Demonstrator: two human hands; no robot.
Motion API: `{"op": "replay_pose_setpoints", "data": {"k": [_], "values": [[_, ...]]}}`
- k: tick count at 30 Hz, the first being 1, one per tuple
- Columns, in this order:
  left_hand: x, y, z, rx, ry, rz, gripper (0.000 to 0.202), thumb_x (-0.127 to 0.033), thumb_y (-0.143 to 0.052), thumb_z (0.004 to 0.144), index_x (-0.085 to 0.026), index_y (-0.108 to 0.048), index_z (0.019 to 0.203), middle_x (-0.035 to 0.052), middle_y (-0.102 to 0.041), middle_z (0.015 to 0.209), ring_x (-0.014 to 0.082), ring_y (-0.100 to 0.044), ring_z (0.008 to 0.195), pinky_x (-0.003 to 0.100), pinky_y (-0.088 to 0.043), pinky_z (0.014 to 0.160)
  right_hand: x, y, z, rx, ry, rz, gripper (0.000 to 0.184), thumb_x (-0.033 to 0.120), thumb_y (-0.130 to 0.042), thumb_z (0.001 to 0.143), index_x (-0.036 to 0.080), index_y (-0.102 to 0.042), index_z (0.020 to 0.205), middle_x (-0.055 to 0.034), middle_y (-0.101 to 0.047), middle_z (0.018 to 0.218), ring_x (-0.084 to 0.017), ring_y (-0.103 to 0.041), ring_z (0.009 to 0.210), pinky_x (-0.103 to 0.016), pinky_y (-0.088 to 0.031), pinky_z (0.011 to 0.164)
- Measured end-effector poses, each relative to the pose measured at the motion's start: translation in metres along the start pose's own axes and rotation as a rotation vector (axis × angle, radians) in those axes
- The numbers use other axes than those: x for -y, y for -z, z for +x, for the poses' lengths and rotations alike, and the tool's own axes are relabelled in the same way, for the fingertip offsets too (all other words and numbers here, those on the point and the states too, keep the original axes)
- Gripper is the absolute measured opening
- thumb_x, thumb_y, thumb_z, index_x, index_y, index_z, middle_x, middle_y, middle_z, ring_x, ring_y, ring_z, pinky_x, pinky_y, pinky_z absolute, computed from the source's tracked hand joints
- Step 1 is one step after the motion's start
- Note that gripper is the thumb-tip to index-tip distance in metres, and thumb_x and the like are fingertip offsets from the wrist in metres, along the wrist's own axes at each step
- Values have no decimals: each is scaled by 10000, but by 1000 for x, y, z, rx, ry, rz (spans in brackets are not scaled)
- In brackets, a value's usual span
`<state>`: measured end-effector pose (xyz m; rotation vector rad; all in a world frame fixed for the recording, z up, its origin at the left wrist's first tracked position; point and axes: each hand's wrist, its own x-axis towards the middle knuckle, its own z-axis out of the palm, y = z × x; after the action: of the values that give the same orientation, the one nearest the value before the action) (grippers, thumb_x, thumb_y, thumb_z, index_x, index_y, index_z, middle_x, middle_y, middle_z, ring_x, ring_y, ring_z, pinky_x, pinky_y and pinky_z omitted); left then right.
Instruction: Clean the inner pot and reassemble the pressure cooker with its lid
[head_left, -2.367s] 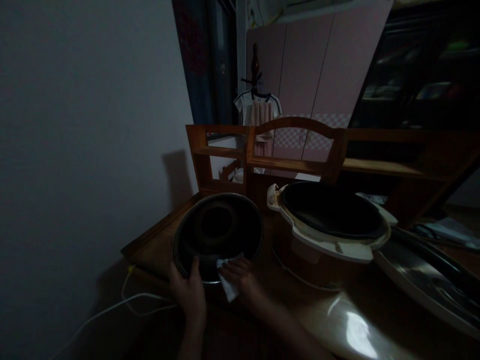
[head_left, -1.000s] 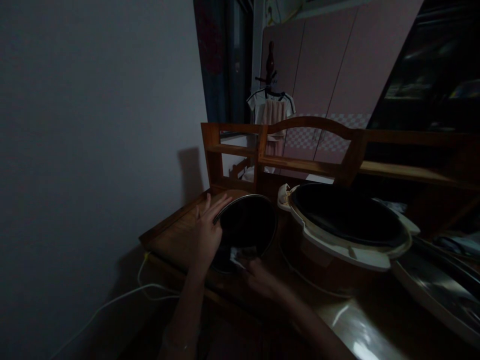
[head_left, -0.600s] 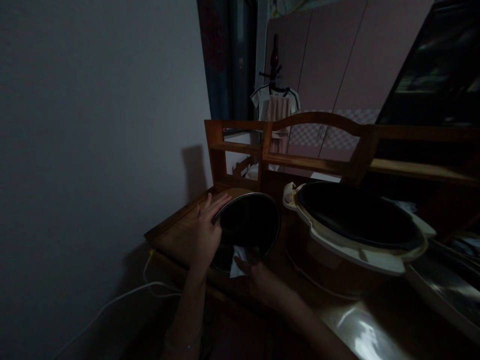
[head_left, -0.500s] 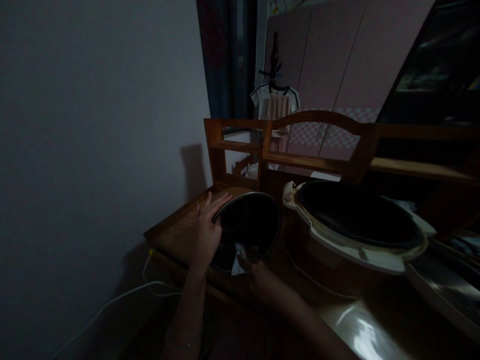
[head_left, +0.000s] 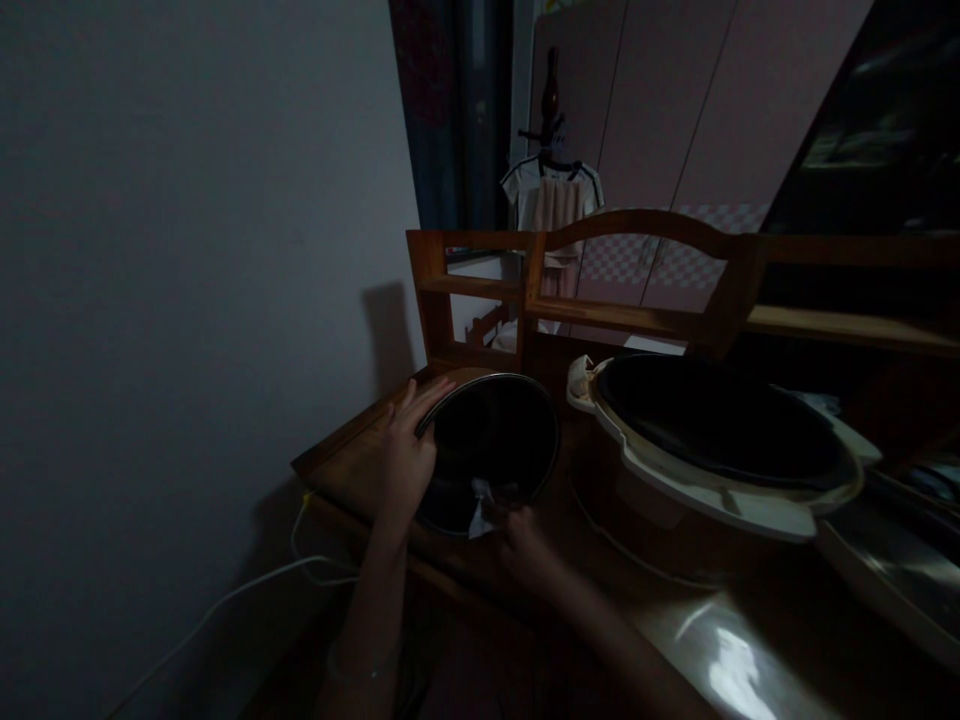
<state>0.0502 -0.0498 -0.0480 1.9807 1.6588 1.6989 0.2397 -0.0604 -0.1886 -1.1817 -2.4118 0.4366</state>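
A round, dark-lined pot [head_left: 491,435] with a thin pale rim stands tilted on the wooden desk, its opening facing me. At its left side my left hand [head_left: 411,445] grips the rim, fingers along the outside and thumb by the inner edge. My right hand [head_left: 525,545] is closed at the pot's near lower edge, pinching a crumpled white tissue [head_left: 481,508] that lies against the dark inner wall. Shadow hides some of the right fingers. To the right is a white appliance [head_left: 705,500] with a wide black round top.
The wooden desk [head_left: 352,450] has a low shelf frame [head_left: 630,318] along its back. A grey wall [head_left: 210,250] rises on the left. A white cable [head_left: 247,580] hangs off the desk's left edge. Light glares on a shiny surface [head_left: 727,650] at the lower right.
The right hand and tissue have shifted slightly at the pot's near edge. The left hand keeps its hold on the rim. The whole view has moved a little.
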Motion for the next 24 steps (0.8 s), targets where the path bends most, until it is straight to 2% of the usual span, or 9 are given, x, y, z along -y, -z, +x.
{"op": "replay_pose_setpoints", "data": {"k": [4, 7, 11, 15, 17, 20, 24], "values": [[7, 0, 6, -10, 28, -23, 494, -85, -469, 876, -277, -660, 1290, 15, -630, 1393, 247, -358, 1478, 574, -166, 1244, 5, 5, 3, 26, -46, 18, 503, 112, -547, 814, 224, -647, 1293, -102, -676, 1275, -246, -628, 1151, -336, -474, 986], [9, 0, 8, -18, 30, -37, 513, -62, -465, 858, -258, -666, 1288, 16, -635, 1387, 240, -370, 1472, 537, -198, 1248, 11, 7, 7, 33, -124, 28, 412, 122, -543, 828, 217, -702, 1197, -104, -715, 1184, -249, -656, 1087, -338, -493, 945], [8, 0, 7, -22, 25, -50, 523, -55, -462, 855, -260, -666, 1290, 8, -632, 1391, 227, -375, 1470, 504, -222, 1250, 16, 11, 21, 11, -192, 49, 386, 80, -519, 836, 167, -722, 1153, -119, -732, 1135, -244, -673, 1054, -312, -493, 913], [7, 1, 5, -16, 33, -37, 526, -54, -464, 860, -282, -662, 1291, -5, -624, 1401, 230, -359, 1478, 533, -167, 1258, 20, 19, 40, -20, -244, 74, 438, 2, -452, 813, 120, -721, 1137, -126, -727, 1157, -218, -667, 1085, -258, -466, 906], [9, 1, 5, -17, 28, -32, 518, -65, -468, 869, -293, -658, 1294, -9, -622, 1402, 231, -357, 1479, 541, -150, 1260, 21, 23, 48, -31, -246, 82, 481, -14, -412, 811, 115, -707, 1168, -121, -721, 1179, -203, -661, 1104, -234, -454, 897], [13, 1, 4, -27, 20, -49, 496, -93, -474, 889, -297, -649, 1306, -6, -618, 1408, 227, -353, 1481, 529, -162, 1261, 24, 25, 58, -6, -205, 95, 542, 11, -390, 845, 166, -650, 1295, -87, -714, 1222, -178, -653, 1140, -207, -442, 896], [12, 1, 2, -25, 21, -51, 498, -94, -462, 893, -292, -645, 1311, -4, -616, 1411, 223, -346, 1485, 522, -181, 1260, 27, 20, 71, 136, -126, 75, 620, 57, -496, 817, 246, -585, 1401, -83, -743, 1171, -203, -701, 1073, -218, -471, 808]]}}
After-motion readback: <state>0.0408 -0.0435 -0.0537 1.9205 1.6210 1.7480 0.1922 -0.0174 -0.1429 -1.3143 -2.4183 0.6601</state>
